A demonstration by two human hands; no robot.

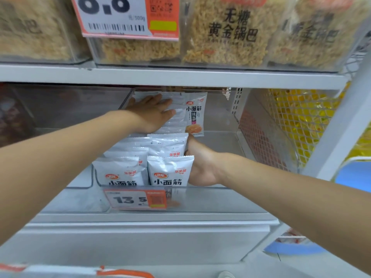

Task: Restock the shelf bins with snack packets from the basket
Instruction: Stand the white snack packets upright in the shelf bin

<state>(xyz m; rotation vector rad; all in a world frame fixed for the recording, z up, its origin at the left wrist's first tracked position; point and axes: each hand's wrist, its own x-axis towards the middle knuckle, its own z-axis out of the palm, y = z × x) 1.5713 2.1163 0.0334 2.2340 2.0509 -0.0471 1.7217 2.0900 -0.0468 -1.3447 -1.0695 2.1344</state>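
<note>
Packets [169,171] stand in rows inside the clear bin [220,197] at centre frame. The left hand [152,113] is laid flat, fingers [166,102] straight, on the rear stack. The right hand [200,165] is set against the rows' right flank, its fingertips hidden, so its grip cannot be told. Rows are best squared by even pressure, lest any be toppled.

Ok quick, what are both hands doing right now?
Left hand: open, flat on the back packets.
Right hand: beside the front packets, fingers hidden; cannot tell.
</note>
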